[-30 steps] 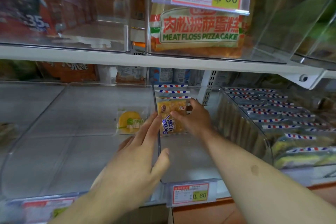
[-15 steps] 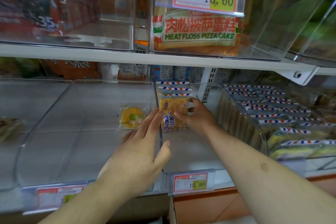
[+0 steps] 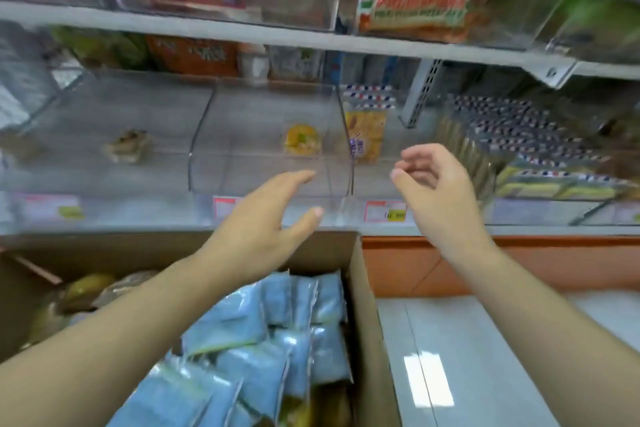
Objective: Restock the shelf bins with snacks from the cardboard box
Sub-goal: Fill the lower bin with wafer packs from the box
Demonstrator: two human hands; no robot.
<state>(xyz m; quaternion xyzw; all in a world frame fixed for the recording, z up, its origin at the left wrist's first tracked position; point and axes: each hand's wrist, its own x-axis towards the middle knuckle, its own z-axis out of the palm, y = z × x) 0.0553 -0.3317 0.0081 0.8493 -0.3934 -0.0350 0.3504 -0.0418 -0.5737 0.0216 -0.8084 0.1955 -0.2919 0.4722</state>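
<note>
A cardboard box stands below the shelf, filled with several light-blue snack packets and some yellowish ones at its left. My left hand hovers open above the box, fingers stretched toward the clear shelf bins. My right hand hangs in front of the bins with loosely curled fingers, holding nothing. An orange snack packet stands upright in the middle bin, behind the divider. A yellow round snack lies in the bin left of it.
A bin at the right holds several striped-edge packets. A brown snack lies in the far-left bin. Price tags line the shelf front. An upper shelf carries more clear bins. A white surface lies right of the box.
My right hand let go of the orange packet and drew back out of the bin. My left hand also pulled back. The view tilted down, bringing the cardboard box into sight.
</note>
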